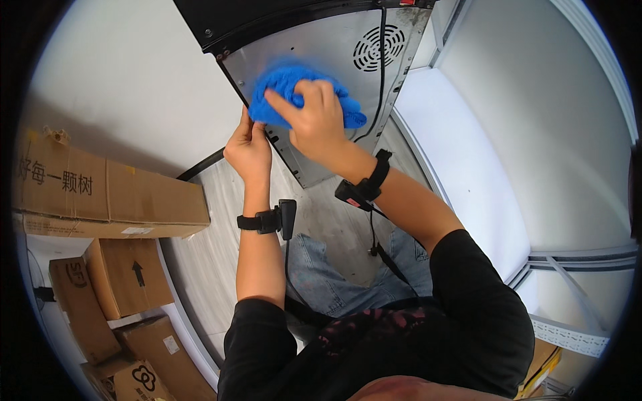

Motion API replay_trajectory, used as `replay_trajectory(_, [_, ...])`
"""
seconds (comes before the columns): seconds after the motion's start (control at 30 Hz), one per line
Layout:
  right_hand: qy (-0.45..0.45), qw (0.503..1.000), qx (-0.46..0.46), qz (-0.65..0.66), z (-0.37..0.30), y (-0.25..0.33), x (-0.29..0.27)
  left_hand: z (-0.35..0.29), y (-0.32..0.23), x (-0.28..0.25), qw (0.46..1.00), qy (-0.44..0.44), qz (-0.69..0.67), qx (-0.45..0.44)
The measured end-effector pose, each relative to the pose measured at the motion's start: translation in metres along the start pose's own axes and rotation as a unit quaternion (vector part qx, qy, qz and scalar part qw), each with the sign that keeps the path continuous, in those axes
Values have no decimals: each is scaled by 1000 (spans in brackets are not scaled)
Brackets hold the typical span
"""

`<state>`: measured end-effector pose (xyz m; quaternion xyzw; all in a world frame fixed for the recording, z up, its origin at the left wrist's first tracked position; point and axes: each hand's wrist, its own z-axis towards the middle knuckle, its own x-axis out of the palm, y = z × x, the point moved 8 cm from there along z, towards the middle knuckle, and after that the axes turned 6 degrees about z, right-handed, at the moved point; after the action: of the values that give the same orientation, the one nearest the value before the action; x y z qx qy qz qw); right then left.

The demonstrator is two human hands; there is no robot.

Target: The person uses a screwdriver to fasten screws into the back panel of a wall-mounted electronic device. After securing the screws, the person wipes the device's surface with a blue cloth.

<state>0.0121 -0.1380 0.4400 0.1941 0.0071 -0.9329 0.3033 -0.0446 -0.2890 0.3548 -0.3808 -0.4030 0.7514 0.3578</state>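
A metal-backed appliance (321,50) with a black top edge stands before me, its grey rear panel facing me. Bunched against that panel is a fluffy blue cloth (277,83), slightly blurred. My right hand (314,117) holds the cloth and presses it to the metal, fingers bent into it and one stretched toward the left. Just below the cloth, my left hand (249,150) pinches the panel's left side edge between thumb and fingers. Some of its fingertips are hidden behind the edge.
A black power cord (382,73) hangs down the panel past a round slotted vent (379,48). Cardboard boxes (134,194) are stacked at left, some on a shelf. White metal shelving (582,257) stands at right. Straps and cables (381,257) hang from my wrists.
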Motion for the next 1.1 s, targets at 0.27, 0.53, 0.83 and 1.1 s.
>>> replay_trajectory(0.27, [-76,989,115,-55,-19,-79,-47,0,-4,-3,1000,18,-22,-5])
replay_trajectory(0.53, [30,999,42,-9,-37,-8,17,1,-1,-1,996,50,-67,-40])
replay_trajectory(0.83, [125,992,8,-6,-97,-8,43,-3,-3,-2,990,58,-117,-54])
replay_trajectory(1.1, [47,999,25,6,-69,-3,31,-7,-10,-4,995,43,-92,10])
